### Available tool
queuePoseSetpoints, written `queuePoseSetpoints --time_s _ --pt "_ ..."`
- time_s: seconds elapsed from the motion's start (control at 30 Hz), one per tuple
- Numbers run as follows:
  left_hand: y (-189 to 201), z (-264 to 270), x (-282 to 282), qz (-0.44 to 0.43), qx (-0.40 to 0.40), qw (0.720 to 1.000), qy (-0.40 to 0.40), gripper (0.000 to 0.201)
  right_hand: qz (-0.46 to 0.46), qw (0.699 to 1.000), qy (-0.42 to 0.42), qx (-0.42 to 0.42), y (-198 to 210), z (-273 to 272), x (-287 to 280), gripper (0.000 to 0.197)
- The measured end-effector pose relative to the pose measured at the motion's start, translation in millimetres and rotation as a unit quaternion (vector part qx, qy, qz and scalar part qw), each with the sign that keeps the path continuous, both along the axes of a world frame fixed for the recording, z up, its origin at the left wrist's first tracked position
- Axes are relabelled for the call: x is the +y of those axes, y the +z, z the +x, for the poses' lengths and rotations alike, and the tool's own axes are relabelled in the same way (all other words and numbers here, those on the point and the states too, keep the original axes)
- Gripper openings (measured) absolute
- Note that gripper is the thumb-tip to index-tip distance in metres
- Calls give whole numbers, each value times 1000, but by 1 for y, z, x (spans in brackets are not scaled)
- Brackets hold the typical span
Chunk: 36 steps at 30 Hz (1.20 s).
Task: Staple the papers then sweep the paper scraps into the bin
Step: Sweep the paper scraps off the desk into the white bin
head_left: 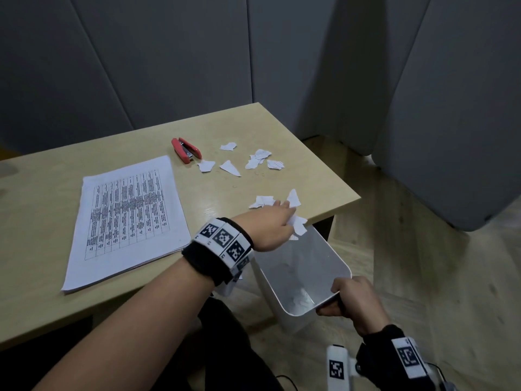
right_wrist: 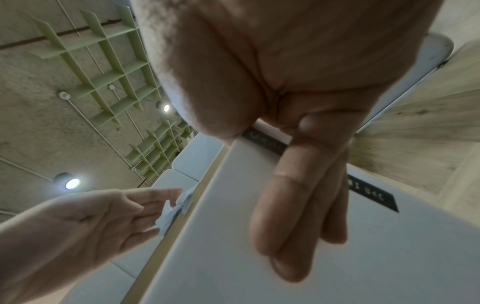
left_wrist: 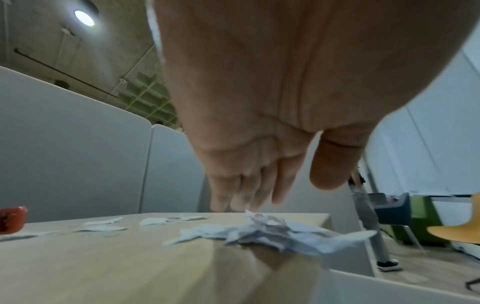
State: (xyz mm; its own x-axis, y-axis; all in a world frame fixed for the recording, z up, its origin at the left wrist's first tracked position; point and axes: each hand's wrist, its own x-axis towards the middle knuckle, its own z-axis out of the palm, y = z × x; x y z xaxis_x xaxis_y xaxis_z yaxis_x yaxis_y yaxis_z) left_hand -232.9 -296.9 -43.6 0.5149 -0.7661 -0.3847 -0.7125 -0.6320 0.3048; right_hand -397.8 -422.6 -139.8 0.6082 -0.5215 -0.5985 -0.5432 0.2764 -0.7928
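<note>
Papers (head_left: pixel 127 218): printed stack flat on bench. Red stapler (head_left: pixel 186 150) beyond it. Torn white scraps (head_left: pixel 253 160) scattered; some at bench edge. White bin (head_left: pixel 298 275) tilted below edge.

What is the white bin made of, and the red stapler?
The bin looks like smooth white plastic: thin walls, rounded corners, a soft sheen. The right hand grips its rim. The stapler seems to have a red plastic shell with metal inside, where a dark and silvery part shows; it is too small to be sure.
</note>
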Motion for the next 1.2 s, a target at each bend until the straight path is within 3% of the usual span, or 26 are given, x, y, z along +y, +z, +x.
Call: queuePoseSetpoints --time_s 0.1,0.27,0.9,1.03,1.2 --pt "10 11 -11 -32 -31 999 20 58 1 1000 0 -1 0 1 2 15" --pt "8 31 -27 32 5 996 88 54 5 1000 0 -2 -1 2 1 20" --pt "-11 -44 -15 -49 31 998 -9 62 4 1000 -19 -9 3 3 -1 20" --pt "10 -15 -23 -54 0 999 4 52 6 1000 -14 -8 2 5 -1 18" --pt "28 62 -39 -2 -66 995 70 48 9 1000 -14 -6 4 6 -4 18"
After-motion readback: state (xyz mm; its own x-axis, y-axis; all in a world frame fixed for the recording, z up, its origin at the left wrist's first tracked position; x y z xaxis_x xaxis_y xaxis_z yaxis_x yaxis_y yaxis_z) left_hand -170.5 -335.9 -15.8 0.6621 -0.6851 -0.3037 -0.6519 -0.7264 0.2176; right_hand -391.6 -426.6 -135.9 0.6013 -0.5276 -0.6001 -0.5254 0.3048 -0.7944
